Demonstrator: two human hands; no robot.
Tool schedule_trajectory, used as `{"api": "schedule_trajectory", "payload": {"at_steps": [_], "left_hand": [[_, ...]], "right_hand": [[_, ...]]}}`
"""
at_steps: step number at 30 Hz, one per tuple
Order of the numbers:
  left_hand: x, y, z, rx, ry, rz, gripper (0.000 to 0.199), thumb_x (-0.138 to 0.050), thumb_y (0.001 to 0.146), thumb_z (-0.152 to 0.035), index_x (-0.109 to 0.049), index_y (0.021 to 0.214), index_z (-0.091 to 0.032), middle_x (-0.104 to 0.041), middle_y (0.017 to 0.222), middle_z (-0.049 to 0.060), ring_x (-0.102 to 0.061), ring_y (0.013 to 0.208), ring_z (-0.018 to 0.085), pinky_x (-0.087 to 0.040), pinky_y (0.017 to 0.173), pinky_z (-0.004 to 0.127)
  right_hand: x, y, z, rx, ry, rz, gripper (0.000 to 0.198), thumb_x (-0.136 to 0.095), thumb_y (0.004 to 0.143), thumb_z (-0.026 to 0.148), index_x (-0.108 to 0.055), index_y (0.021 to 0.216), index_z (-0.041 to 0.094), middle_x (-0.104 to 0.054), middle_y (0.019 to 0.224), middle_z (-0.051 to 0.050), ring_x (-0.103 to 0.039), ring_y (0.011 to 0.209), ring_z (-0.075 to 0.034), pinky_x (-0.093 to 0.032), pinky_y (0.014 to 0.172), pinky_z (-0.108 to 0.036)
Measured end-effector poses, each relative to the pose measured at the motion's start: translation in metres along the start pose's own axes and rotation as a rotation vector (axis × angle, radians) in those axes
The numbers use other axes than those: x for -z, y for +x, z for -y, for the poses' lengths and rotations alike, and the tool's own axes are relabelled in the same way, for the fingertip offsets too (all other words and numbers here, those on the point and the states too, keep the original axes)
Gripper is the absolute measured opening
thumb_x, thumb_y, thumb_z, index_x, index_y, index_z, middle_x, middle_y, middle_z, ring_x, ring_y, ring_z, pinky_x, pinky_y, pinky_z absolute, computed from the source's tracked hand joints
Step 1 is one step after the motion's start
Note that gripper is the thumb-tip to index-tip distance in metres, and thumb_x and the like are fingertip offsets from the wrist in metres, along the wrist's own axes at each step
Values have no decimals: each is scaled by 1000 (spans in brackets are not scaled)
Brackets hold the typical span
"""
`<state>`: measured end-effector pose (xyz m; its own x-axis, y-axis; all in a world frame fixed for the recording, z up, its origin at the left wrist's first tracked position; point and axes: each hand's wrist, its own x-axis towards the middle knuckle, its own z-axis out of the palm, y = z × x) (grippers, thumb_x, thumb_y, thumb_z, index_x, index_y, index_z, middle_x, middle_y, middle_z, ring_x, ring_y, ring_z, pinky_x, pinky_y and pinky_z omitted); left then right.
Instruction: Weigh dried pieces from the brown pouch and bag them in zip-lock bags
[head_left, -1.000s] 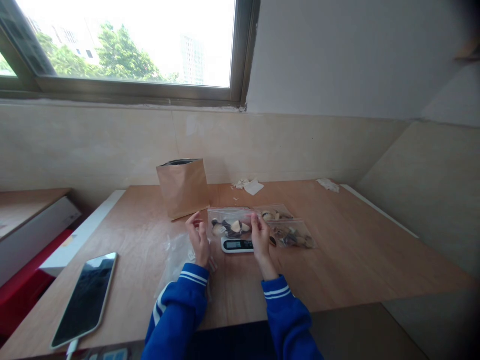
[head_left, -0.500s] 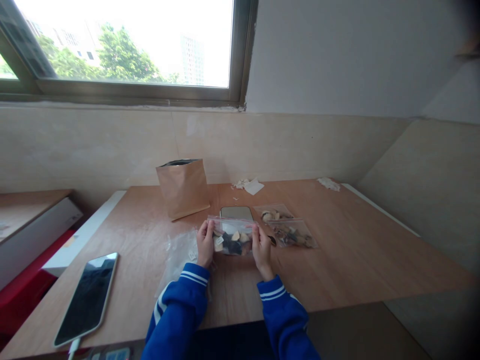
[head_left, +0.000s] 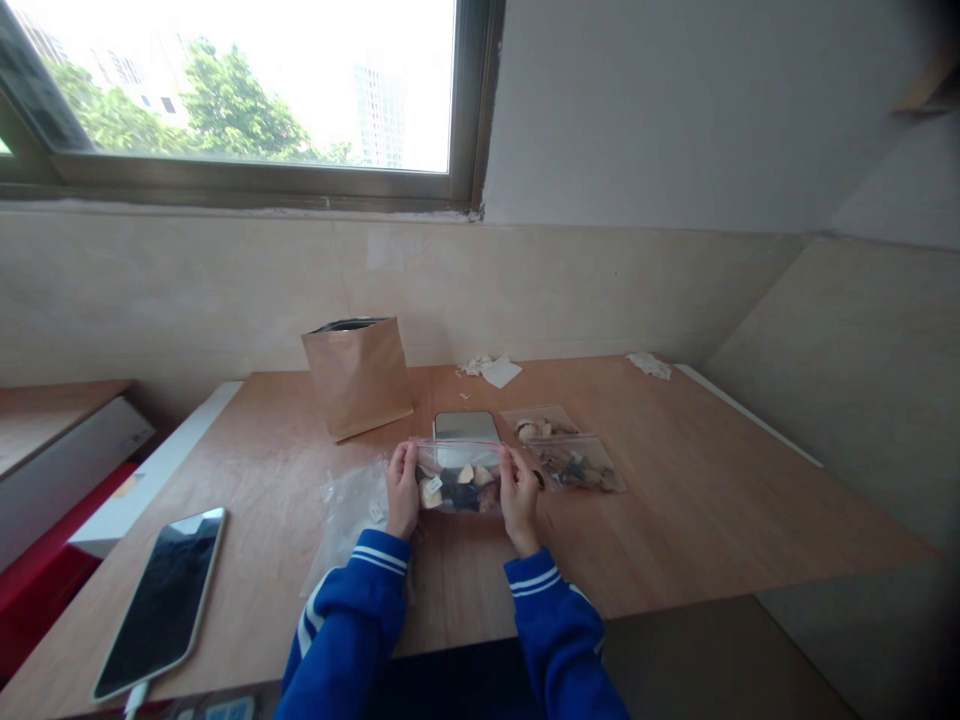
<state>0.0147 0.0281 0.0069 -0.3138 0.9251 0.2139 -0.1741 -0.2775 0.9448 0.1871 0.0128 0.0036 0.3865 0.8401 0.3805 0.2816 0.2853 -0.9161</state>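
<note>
A clear zip-lock bag [head_left: 459, 488] with dark and pale dried pieces inside is stretched between my two hands, its red-edged seal uppermost. My left hand [head_left: 403, 490] pinches the bag's left top corner. At the right top corner, my right hand [head_left: 519, 492] grips it with the fingers closed. Just behind the bag lies a flat silver-grey device [head_left: 465, 428], its near part covered by the bag. To the right rest two more filled zip-lock bags, a nearer one [head_left: 581, 465] overlapping a farther one [head_left: 536, 427]. An empty clear plastic bag [head_left: 349, 510] lies beside my left forearm.
An open brown paper pouch [head_left: 360, 380] stands at the back left. A large phone [head_left: 165, 600] with a white cable lies at the left front. Crumpled white scraps [head_left: 501, 371] lie by the wall, with another scrap [head_left: 649, 365] farther right. The wooden table [head_left: 712, 500] meets the wall behind.
The held bag's top edge is now more level and drawn straighter between my hands. The whole view has shifted slightly, so everything appears a little farther left.
</note>
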Motion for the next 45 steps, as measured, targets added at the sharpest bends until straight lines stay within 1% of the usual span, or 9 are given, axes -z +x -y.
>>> {"api": "schedule_trajectory", "payload": {"at_steps": [3, 6, 10, 13, 19, 26, 33, 39, 45], "left_hand": [[1, 0, -1, -15, 33, -7, 35, -55, 86, -50, -64, 83, -17, -61, 75, 1, -55, 72, 14, -43, 67, 23], [2, 1, 0, -35, 56, -30, 36, -56, 85, -52, -65, 81, -17, -62, 74, 2, -55, 72, 15, -44, 66, 24], [4, 2, 2, -37, 46, -85, 38, -57, 83, -54, -64, 80, -17, -61, 73, 1, -55, 70, 15, -43, 67, 24], [5, 2, 4, -15, 18, -72, 38, -57, 83, -54, -63, 80, -16, -60, 71, 1, -55, 67, 14, -43, 64, 23], [5, 1, 5, -3, -14, -72, 38, -63, 79, -54, -59, 80, -17, -60, 68, -1, -56, 62, 12, -43, 59, 22], [5, 0, 2, -9, -16, -63, 33, -64, 79, -49, -57, 80, -17, -60, 67, -1, -58, 61, 12, -45, 59, 21], [9, -4, 0, -11, -21, -42, 29, -63, 82, -45, -57, 79, -18, -61, 65, -2, -58, 61, 12, -45, 59, 22], [13, -7, -3, -56, 44, -65, 29, -63, 81, -45, -58, 76, -17, -62, 67, 0, -59, 64, 13, -45, 63, 23], [14, -9, -1, -41, 53, -72, 31, -65, 79, -47, -60, 79, -16, -61, 67, 0, -57, 64, 13, -44, 62, 23]], "right_hand": [[-1, 0, 2, -30, 27, -25, 49, -45, 90, 58, -68, 86, 15, -56, 55, 0, -51, 52, -16, -42, 52, -26], [-1, 0, 3, -50, 59, -28, 48, -45, 90, 58, -67, 85, 15, -58, 57, 0, -52, 54, -16, -44, 53, -26], [-1, -2, 2, -77, 150, 15, 44, -54, 86, 56, -65, 95, 15, -67, 75, -5, -59, 61, -17, -48, 55, -27], [-2, -2, 0, -96, 192, 43, 43, -58, 84, 54, -64, 99, 15, -70, 83, -8, -63, 67, -19, -51, 58, -28], [-2, -1, 3, -62, 166, -5, 39, -56, 86, 50, -65, 98, 14, -72, 92, -11, -65, 69, -18, -53, 62, -30], [-2, -2, 1, 38, 89, -37, 33, -51, 89, 47, -62, 95, 17, -70, 87, -8, -64, 66, -17, -53, 62, -28], [-1, -7, -8, 90, 25, -5, 29, -50, 90, 46, -58, 89, 18, -63, 70, -2, -59, 59, -15, -50, 57, -26], [1, -9, -6, 140, -29, -15, 28, -50, 90, 44, -59, 86, 18, -61, 66, -1, -57, 58, -15, -47, 56, -26], [1, -8, -6, 157, -21, -43, 26, -50, 91, 41, -60, 88, 17, -61, 67, -1, -56, 56, -14, -47, 56, -25]]}}
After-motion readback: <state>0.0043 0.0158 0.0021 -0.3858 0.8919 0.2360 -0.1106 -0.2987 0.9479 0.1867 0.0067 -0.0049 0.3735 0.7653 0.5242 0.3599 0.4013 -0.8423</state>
